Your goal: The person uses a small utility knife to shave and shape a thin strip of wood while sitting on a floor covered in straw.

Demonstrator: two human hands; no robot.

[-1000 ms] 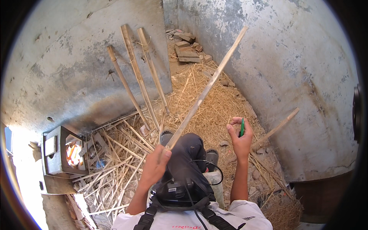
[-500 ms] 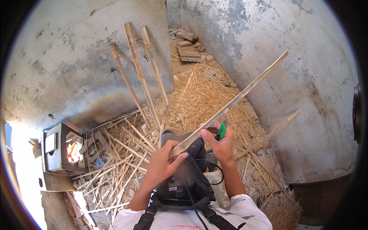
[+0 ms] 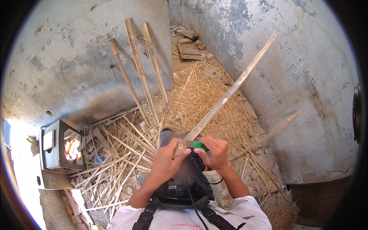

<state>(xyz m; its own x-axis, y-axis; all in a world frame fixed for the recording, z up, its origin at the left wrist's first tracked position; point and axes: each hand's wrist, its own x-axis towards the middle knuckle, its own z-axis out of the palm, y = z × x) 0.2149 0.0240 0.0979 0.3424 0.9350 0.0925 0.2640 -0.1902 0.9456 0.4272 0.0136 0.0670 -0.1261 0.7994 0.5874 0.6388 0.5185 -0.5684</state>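
Bamboo strip (image 3: 230, 92) is shown in the head view, slanted up and away over straw (image 3: 203, 92), its lower end gripped by the left hand (image 3: 166, 163) and partly hidden by fingers. Green-handled blade (image 3: 200, 145) is clasped by the right hand (image 3: 215, 153) at that end. Three poles (image 3: 140, 73) are leaned on the left wall (image 3: 80, 57), another pole (image 3: 268, 133) on the right. Slats (image 3: 109, 204) are strewn near a grey box (image 3: 51, 142); broken bricks (image 3: 189, 50) are heaped far off.
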